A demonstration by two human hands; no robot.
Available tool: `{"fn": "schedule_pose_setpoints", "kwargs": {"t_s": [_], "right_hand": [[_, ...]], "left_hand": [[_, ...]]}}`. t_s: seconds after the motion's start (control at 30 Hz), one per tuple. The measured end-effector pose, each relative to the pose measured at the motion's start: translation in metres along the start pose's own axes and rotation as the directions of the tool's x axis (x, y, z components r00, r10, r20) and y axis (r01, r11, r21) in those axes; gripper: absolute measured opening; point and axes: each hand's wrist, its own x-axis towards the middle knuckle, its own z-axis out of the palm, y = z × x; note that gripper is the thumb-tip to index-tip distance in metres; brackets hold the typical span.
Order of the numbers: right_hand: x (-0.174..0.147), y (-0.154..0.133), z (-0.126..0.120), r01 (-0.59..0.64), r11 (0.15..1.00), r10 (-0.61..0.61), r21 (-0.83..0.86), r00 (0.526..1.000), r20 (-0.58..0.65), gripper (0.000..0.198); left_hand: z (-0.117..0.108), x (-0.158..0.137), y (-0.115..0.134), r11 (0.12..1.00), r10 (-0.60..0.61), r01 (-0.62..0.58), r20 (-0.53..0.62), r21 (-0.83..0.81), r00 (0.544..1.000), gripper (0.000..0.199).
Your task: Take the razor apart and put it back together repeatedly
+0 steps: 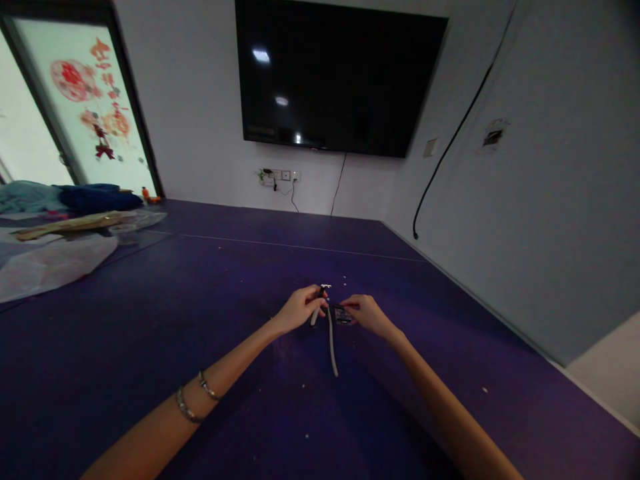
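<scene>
My left hand (301, 309), a bracelet on its forearm, is closed in a pinch on a grey ribbon-like cable. A long loose length of the grey cable (332, 347) hangs or lies below the fingers, and a small dark piece with a bright edge (324, 289) sticks out above them. Just to the right, my right hand (369, 312) pinches the upper edge of a small dark circuit board (343, 316). The two hands are close together but apart. At this distance the cable's end inside my left fingers is hidden.
A purple mat floor (225, 373) carries several tiny white bits. Plastic sheets (60, 263) and folded blue cloth (97, 198) lie at the left. A television (340, 73) hangs on the wall above sockets (285, 175); a black cable (453, 140) dangles at the right.
</scene>
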Motion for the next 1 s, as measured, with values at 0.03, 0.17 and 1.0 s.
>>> {"fn": "schedule_pose_setpoints", "kwargs": {"t_s": [0.03,0.17,1.0], "right_hand": [[0.000,-0.002,-0.001,-0.007,1.000,0.007,0.013,1.000,0.007,0.029],[0.000,-0.008,-0.004,-0.035,0.999,0.034,0.034,0.999,0.014,0.029],[-0.001,-0.064,-0.016,0.130,0.791,0.062,0.598,0.955,-0.289,0.024]], "left_hand": [[0.000,0.000,-0.001,1.000,-0.009,0.009,-0.015,-0.001,1.000,0.016],[0.000,0.000,-0.002,0.999,-0.040,0.039,-0.061,-0.020,0.997,0.023],[0.030,-0.023,-0.007,0.953,0.181,-0.120,-0.205,0.278,0.962,0.032]]}}
